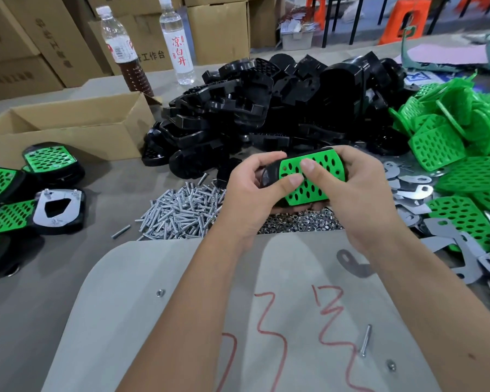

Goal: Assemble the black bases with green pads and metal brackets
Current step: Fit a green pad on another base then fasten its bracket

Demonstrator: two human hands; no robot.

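I hold a black base (270, 169) with a perforated green pad (320, 176) laid on its top, above the middle of the table. My left hand (252, 193) grips the base's left end, its thumb pressing the pad. My right hand (357, 190) grips the right end, thumb also on the pad. A heap of black bases (266, 108) lies behind my hands. Loose green pads (458, 145) are piled at the right, and flat metal brackets (413, 190) lie scattered below them.
Finished assemblies (26, 193) lie at the left, one showing its bracket side. Bolts (181, 210) and nuts (300, 222) are heaped under my hands. An open carton (68, 128) and two bottles (125, 49) stand at the back left. A loose bolt (365, 340) lies on the grey sheet (153, 321).
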